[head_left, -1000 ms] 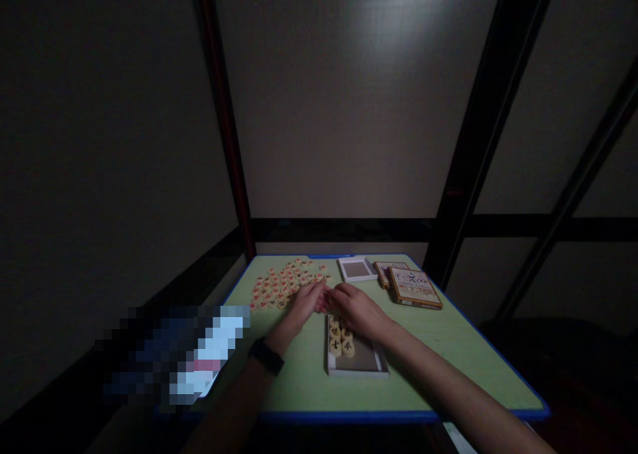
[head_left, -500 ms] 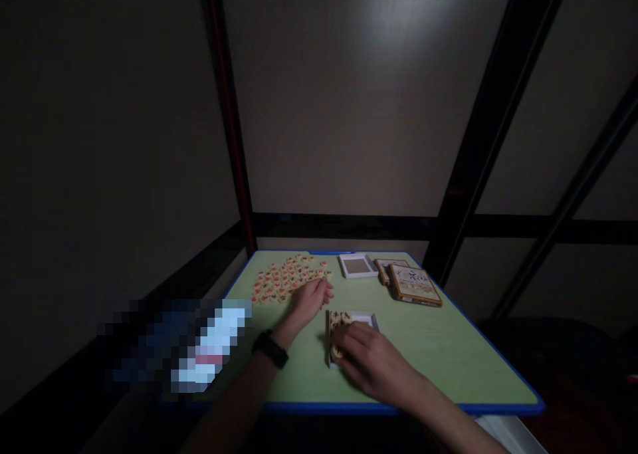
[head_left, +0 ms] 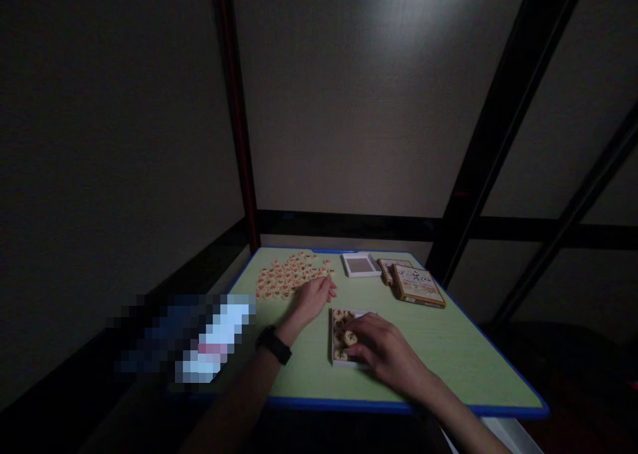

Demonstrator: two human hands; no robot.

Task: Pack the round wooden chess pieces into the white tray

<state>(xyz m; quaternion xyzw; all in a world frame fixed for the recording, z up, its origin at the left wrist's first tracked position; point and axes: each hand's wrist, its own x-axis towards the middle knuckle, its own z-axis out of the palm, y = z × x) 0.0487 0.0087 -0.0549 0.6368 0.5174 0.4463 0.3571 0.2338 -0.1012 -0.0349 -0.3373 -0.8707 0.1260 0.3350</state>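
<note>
My right hand [head_left: 386,351] pinches a round xiangqi piece [head_left: 349,338] with a dark character, tilted toward me. It is over a small white box [head_left: 331,347], where several more pieces [head_left: 341,354] lie along the left side. Part of the box is hidden under that hand. My left hand [head_left: 314,299], with a black watch [head_left: 273,345] on its wrist, rests on the table beyond the box. Its fingers are curled in and whatever they hold, if anything, is hidden. Just left of it spread many loose xiangqi pieces [head_left: 284,278] with red and dark characters.
The pale green table [head_left: 463,367] has a blue edge. Toward the back stands a white tray-like box part [head_left: 361,265]. Right of it lie two printed box lids [head_left: 419,286], one partly behind the other. A pixelated bright patch [head_left: 219,338] covers the left edge.
My right hand has drawn slightly up and right, and a piece now shows between its fingertips above the box. The left hand stays in about the same place; the view has shifted slightly.
</note>
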